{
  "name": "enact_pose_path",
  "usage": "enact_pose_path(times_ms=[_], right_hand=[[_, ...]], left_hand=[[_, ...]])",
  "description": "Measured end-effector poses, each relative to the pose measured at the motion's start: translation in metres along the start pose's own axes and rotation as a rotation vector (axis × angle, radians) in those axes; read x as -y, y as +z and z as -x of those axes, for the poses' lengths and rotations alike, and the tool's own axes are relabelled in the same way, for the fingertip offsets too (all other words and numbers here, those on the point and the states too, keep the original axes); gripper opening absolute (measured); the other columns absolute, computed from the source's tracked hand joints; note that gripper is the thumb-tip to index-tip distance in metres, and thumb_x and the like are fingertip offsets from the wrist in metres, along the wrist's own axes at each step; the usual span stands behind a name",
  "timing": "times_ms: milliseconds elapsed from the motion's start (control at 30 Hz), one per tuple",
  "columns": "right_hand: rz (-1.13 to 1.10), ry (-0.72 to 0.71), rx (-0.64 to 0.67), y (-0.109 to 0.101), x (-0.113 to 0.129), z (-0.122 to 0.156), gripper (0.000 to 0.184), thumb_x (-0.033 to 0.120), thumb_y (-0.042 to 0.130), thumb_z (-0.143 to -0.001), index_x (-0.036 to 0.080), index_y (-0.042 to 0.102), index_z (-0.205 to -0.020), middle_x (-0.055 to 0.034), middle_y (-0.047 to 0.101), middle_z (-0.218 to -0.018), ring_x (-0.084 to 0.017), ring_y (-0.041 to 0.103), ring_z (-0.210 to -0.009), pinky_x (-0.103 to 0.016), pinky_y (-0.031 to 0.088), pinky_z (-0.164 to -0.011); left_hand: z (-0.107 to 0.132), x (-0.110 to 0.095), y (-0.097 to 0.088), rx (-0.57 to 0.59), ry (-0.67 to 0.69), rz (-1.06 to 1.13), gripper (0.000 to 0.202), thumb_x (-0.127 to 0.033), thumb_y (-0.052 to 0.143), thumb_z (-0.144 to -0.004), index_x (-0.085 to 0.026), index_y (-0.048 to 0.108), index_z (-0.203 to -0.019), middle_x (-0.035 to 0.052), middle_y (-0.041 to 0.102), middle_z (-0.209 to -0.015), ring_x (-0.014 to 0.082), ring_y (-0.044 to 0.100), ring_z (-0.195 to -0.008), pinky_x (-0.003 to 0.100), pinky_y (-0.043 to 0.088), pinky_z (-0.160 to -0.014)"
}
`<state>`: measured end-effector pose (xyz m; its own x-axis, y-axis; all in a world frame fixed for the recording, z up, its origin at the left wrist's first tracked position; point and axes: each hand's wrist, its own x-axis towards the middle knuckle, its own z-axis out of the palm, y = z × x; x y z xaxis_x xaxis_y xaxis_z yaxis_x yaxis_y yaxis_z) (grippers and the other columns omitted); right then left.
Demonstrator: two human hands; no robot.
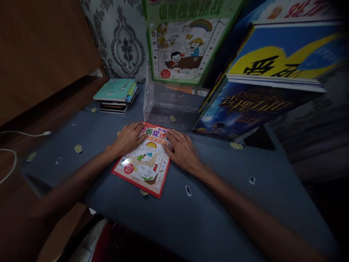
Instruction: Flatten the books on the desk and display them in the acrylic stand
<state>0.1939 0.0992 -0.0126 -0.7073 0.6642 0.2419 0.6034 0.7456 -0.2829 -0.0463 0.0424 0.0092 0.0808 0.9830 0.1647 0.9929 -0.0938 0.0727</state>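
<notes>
In the head view, a red-bordered book point(144, 156) is laid face-up on the tabletop point(218, 203). Its upper sides are covered by the left hand point(128, 137) and right hand point(182, 150), fingers extended, nothing clamped. If the book were pushed forward, the clear stand point(169, 103) could, it is judged, be knocked. Its title end is pointed standward, its long axis slanted near-left to far-right.

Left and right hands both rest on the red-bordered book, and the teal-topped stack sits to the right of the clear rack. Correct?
Not quite: the head view shows the teal-topped stack to the left of the clear rack. The left hand and right hand do rest on the red-bordered book.
</notes>
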Motion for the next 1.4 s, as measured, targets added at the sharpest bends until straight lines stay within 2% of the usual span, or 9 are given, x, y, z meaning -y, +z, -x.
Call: enact_pose_path(times_ms=[167,433,633,767,933,1133,1200,1300,1400], right_hand=[[-0.024,-0.005,0.044,-0.004,-0.008,0.004,0.06,0.047,0.043,-0.102,0.012,0.049,-0.15,-0.0164,0.047,-0.158,-0.032,0.042,-0.148,-0.055,0.034,-0.121],[-0.065,-0.051,0.054,-0.004,-0.02,0.009,0.064,0.05,0.047,-0.1,0.015,0.044,-0.154,-0.0158,0.045,-0.159,-0.033,0.041,-0.149,-0.06,0.033,-0.121],[-0.021,-0.048,0.053,-0.003,-0.018,0.014,0.064,0.052,0.043,-0.102,0.014,0.044,-0.154,-0.0164,0.043,-0.16,-0.033,0.039,-0.15,-0.059,0.033,-0.121],[-0.009,-0.035,0.045,-0.004,-0.01,0.028,0.065,0.056,0.043,-0.102,0.017,0.045,-0.154,-0.0156,0.045,-0.159,-0.033,0.04,-0.149,-0.06,0.03,-0.122],[-0.016,-0.083,0.034,-0.009,0.014,0.058,0.059,0.052,0.044,-0.103,0.02,0.047,-0.152,-0.0142,0.048,-0.158,-0.034,0.043,-0.147,-0.065,0.026,-0.122],[-0.13,-0.33,0.071,-0.014,0.053,0.084,0.041,0.025,0.04,-0.106,0.018,0.06,-0.141,-0.0114,0.062,-0.145,-0.026,0.052,-0.141,-0.054,0.039,-0.119],[-0.167,-0.419,0.112,-0.013,0.07,0.076,0.04,0.022,0.039,-0.106,0.017,0.062,-0.138,-0.0115,0.064,-0.143,-0.026,0.051,-0.142,-0.053,0.041,-0.118],[-0.204,-0.545,0.219,-0.005,0.1,0.049,0.038,0.022,0.041,-0.106,0.018,0.064,-0.135,-0.0097,0.065,-0.142,-0.023,0.051,-0.142,-0.051,0.04,-0.12],[-0.186,-0.646,0.305,0.008,0.127,0.021,0.038,0.019,0.045,-0.104,0.016,0.06,-0.139,-0.0085,0.059,-0.149,-0.022,0.047,-0.145,-0.049,0.035,-0.123]], left_hand=[[-0.003,0.002,-0.002,-0.013,0.053,-0.005,0.05,-0.043,0.042,-0.102,-0.01,0.056,-0.136,0.0184,0.06,-0.142,0.0354,0.057,-0.123,0.052,0.046,-0.1],[-0.003,0.005,0.003,-0.044,0.043,0.029,0.049,-0.045,0.043,-0.101,-0.012,0.056,-0.136,0.0163,0.061,-0.14,0.0348,0.055,-0.122,0.051,0.046,-0.097],[-0.001,0.002,0.005,-0.051,0.013,0.023,0.049,-0.044,0.043,-0.101,-0.013,0.056,-0.137,0.015,0.059,-0.144,0.0346,0.053,-0.125,0.05,0.044,-0.099],[-0.001,0.002,0.008,-0.05,0.001,0.036,0.049,-0.043,0.042,-0.101,-0.013,0.056,-0.137,0.0154,0.058,-0.144,0.0352,0.052,-0.125,0.051,0.043,-0.101],[0.0,0.002,0.009,-0.051,-0.015,0.05,0.048,-0.041,0.043,-0.101,-0.013,0.056,-0.138,0.0164,0.056,-0.146,0.0354,0.049,-0.128,0.051,0.04,-0.104],[0.0,0.001,0.009,-0.033,-0.036,0.053,0.047,-0.04,0.045,-0.101,-0.012,0.055,-0.137,0.0155,0.056,-0.145,0.0347,0.049,-0.127,0.05,0.037,-0.106],[-0.001,0.002,0.009,-0.03,-0.036,0.06,0.046,-0.04,0.046,-0.1,-0.013,0.056,-0.136,0.0152,0.056,-0.144,0.0346,0.05,-0.126,0.049,0.038,-0.105],[-0.002,0.004,0.008,-0.007,-0.04,0.067,0.046,-0.042,0.048,-0.1,-0.012,0.056,-0.134,0.0157,0.057,-0.141,0.0348,0.051,-0.125,0.049,0.039,-0.103],[-0.001,0.005,0.005,0.007,-0.04,0.068,0.046,-0.043,0.048,-0.101,-0.013,0.056,-0.134,0.0155,0.058,-0.14,0.0346,0.051,-0.125,0.048,0.039,-0.103]])
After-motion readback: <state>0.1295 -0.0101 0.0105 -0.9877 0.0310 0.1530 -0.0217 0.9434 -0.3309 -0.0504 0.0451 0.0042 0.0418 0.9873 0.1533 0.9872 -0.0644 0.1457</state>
